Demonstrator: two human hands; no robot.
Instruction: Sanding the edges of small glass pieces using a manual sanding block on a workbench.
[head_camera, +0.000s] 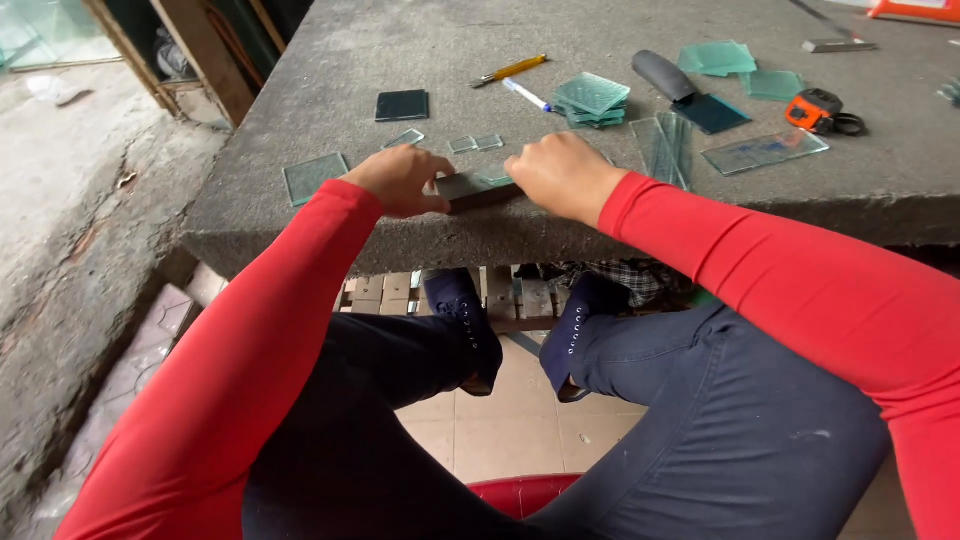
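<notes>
On the table edge (330, 225), both hands on a dark block (470, 189)

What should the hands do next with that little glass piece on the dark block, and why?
Probably slide the glass piece along the block with the right hand. The glass lies flat on the block at the table's near edge, the left hand grips the block's end, and the right hand rests at the glass.
</notes>
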